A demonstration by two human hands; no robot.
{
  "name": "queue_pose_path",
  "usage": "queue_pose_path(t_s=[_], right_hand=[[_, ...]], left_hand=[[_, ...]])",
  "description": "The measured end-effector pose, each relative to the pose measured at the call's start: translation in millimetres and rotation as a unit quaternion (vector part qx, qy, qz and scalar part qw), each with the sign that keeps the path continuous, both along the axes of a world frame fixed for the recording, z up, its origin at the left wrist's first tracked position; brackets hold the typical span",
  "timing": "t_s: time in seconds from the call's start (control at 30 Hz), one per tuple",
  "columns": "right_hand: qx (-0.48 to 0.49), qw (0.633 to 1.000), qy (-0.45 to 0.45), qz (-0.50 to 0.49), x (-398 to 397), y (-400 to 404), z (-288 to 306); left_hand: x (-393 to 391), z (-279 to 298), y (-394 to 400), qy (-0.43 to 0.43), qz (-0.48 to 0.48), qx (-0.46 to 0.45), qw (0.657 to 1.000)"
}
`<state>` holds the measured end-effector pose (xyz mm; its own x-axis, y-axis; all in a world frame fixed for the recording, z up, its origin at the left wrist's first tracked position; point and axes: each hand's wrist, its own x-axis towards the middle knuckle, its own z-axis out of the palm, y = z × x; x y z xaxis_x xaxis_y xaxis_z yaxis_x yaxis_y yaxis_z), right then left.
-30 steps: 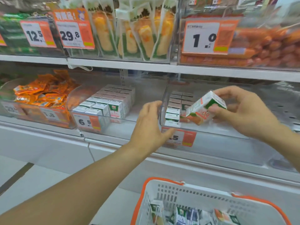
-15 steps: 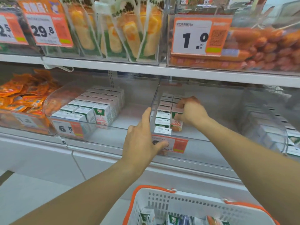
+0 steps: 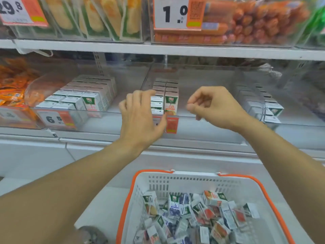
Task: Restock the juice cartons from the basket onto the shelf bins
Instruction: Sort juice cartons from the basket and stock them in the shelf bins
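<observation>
**Both my hands bare at the middle bin, cartons waiting in the basket**

From my head camera: the clear middle bin (image 3: 202,103) holds juice cartons in two rows along its left side. The front carton of the right row, an orange carton (image 3: 171,103), stands upright with its face toward me; I cannot count the ones behind it, which blur together. My left hand (image 3: 140,117) hovers in front of that bin's left corner, fingers loosely spread and holding nothing, its thumb near the orange price tag (image 3: 171,125) on the bin's front edge. It hides the front of the left row. My right hand (image 3: 212,106) hangs just right of the orange carton, apart from it, fingers curled inward around nothing.

The left bin (image 3: 73,110) is packed with white-and-green cartons behind a tag reading 6.5. A third bin (image 3: 263,106) to the right holds more cartons, too blurred to count. Orange snack packets (image 3: 12,88) fill the far left.

Below me, the white basket (image 3: 193,180) with its orange rim holds a loose jumble of mixed cartons (image 3: 193,213), well over a dozen, lying at all angles. On the upper shelf stand corn packs (image 3: 98,16) and sausages (image 3: 249,20).
</observation>
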<state>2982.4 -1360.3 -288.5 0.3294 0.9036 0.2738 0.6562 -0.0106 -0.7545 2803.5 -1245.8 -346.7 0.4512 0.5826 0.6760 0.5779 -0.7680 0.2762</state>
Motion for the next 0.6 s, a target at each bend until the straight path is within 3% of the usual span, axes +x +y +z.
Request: queue_pose_path(t_s=[0.1, 0.2, 0.37, 0.5, 0.6], right_hand=[[-0.068, 0.993, 0.08, 0.053, 13.7, -30.6, -23.0], [-0.177, 0.974, 0.117, 0.082, 29.2, -47.4, -66.9], [-0.363, 0.924, 0.093, 0.081, 50.2, -70.3, -168.6], [-0.386, 0.922, 0.021, 0.013, 52.1, -95.3, -248.7], [-0.347, 0.936, -0.017, -0.052, 47.3, -113.0, -286.4]], left_hand=[[5.3, -1.9, -14.4, -0.014, -0.125, -0.153, 0.98], [7.1, -26.9, -27.4, 0.119, -0.164, -0.286, 0.937], [16.7, -84.9, -43.7, 0.309, -0.155, -0.352, 0.87], [28.6, -151.3, -75.3, 0.287, -0.118, -0.455, 0.835], [25.0, -213.8, -99.1, 0.251, -0.073, -0.512, 0.818]])
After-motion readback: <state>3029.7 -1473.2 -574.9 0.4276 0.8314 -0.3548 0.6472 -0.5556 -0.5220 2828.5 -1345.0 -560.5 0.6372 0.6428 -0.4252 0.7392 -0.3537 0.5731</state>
